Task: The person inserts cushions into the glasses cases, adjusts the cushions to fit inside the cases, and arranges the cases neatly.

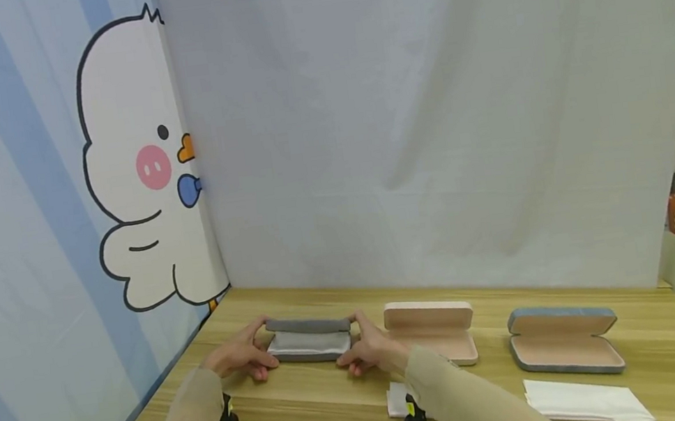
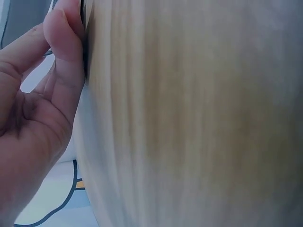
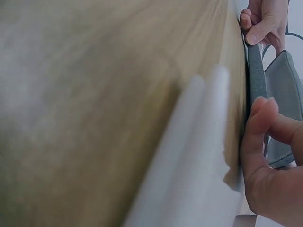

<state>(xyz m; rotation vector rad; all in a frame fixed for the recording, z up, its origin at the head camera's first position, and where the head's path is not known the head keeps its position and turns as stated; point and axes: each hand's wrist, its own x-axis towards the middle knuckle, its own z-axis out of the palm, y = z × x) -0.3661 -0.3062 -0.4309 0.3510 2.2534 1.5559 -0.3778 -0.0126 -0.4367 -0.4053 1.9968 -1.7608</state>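
In the head view, the grey case (image 1: 310,325) lies left of centre in the lower half of the frame, between the two hands. Its long axis runs nearly level across the picture, and its raised lid forms the upper edge. The left hand (image 1: 244,354) grips the left short end and the right hand (image 1: 375,348) the right, each with its thumb at the front corner and a finger up by the lid. Neither hand is nearer; both touch it. The open pink case (image 1: 429,314) stands just beside the right hand, toward the frame's right.
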